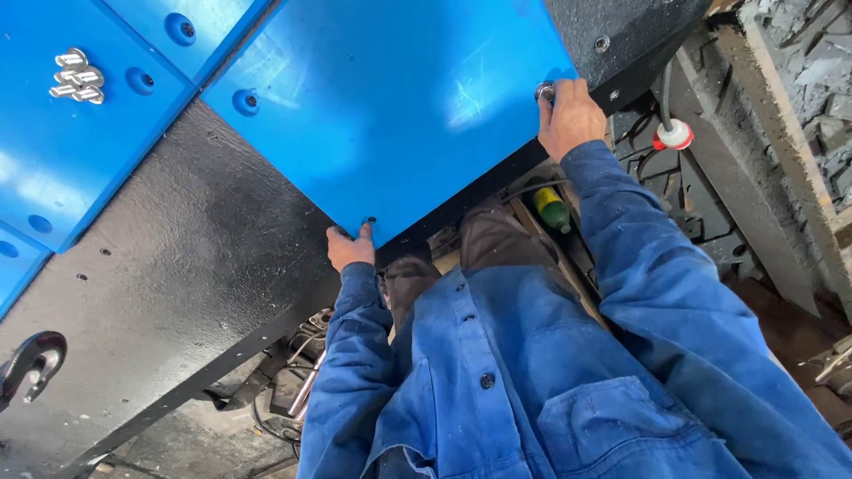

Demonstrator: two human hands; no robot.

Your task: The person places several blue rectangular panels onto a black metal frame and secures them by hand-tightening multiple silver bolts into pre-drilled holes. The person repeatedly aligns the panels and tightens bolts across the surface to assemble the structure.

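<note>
I am holding a blue panel (390,106) flat on a sloped black steel plate (195,266). My left hand (350,248) is at the panel's lower corner, fingers curled over the edge and gripping it beside a small hole (370,220). My right hand (568,115) is at the upper right corner, fingers closed around a shiny metal piece (544,91), apparently a bolt head or socket; I cannot tell which.

Status as visible:
- Two more blue panels (80,142) already lie on the plate to the left, edge to edge with the one I hold.
- Their countersunk holes (181,28) show dark fasteners or empty seats; the view is too small to confirm.
- A cluster of loose silver bolts (78,76) rests on the left panel, unused.
- The black plate below and left of my panel is bare, with open holes.

Judgement: the panel is positioned but not fully fastened. The lower-corner hole looks empty, and the loose bolts suggest fastening remains.

Nearby: a black hook (31,359) at lower left, a green and yellow can (552,210) below the plate edge, and a red and white knob (674,135) to the right.
</note>
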